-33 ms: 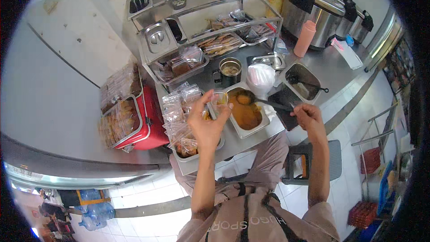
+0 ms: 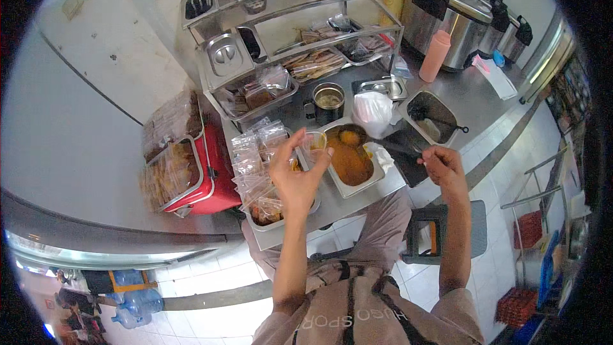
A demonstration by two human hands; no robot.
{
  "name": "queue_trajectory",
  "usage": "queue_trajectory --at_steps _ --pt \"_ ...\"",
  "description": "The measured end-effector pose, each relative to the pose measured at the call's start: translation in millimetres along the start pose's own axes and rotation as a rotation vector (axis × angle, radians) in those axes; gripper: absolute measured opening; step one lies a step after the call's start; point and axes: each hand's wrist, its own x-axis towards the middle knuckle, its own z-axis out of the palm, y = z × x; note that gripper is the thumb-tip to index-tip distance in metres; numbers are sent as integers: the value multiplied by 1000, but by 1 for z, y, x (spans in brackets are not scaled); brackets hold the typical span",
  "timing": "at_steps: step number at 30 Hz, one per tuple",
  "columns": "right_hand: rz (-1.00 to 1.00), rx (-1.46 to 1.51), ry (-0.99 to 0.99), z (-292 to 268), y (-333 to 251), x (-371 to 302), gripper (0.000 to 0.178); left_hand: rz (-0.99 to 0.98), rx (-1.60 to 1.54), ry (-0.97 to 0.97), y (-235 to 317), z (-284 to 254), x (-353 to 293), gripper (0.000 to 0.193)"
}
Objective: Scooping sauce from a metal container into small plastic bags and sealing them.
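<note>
My left hand (image 2: 297, 176) pinches a small clear plastic cup (image 2: 313, 143) between thumb and fingers, with some yellowish stuff showing through it. In my right hand (image 2: 442, 166) is the handle of a dark ladle (image 2: 362, 133). The ladle's bowl, with orange-brown sauce in it, is over the far end of a rectangular metal pan (image 2: 355, 190). More of the same sauce (image 2: 350, 163) fills the pan. Left of it, partly behind my left hand, a tray (image 2: 264, 225) holds several small clear bags (image 2: 254, 147) of food.
A dark metal mug (image 2: 329, 103) and a white plastic bag (image 2: 373, 114) stand beyond the pan. To the right is a metal tub (image 2: 434, 116) with a dark utensil. A pink squeeze bottle (image 2: 435, 56), a metal shelf rack (image 2: 300, 9) and a red box (image 2: 220, 172) surround the work area.
The ladle's bowl has shifted slightly away from me, toward the far edge of the pan, and my right hand has moved a little with it. My left hand stays almost still.
</note>
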Motion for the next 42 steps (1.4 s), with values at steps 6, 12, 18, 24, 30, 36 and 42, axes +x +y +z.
queue_trajectory --at_steps 6,12,18,24,30,36,42 --pt "-142 -18 22 -8 -41 -9 28 56 48 -69 12 11 -3 53" --pt "-389 -220 71 5 -58 -15 27 25 -17 -90 12 26 -4 56" --pt "-570 -471 122 12 -66 -23 20 37 -3 -93 12 31 -3 59" --pt "-635 -612 183 19 -68 -30 8 52 -43 -98 9 33 -3 58" --pt "-755 -705 184 19 -71 -34 8 50 -23 -119 11 33 -2 57" --pt "-856 -767 174 22 -70 -37 16 45 18 -115 10 34 -2 57" --pt "-975 -930 200 22 -67 -37 23 56 13 -106 12 33 -2 55"
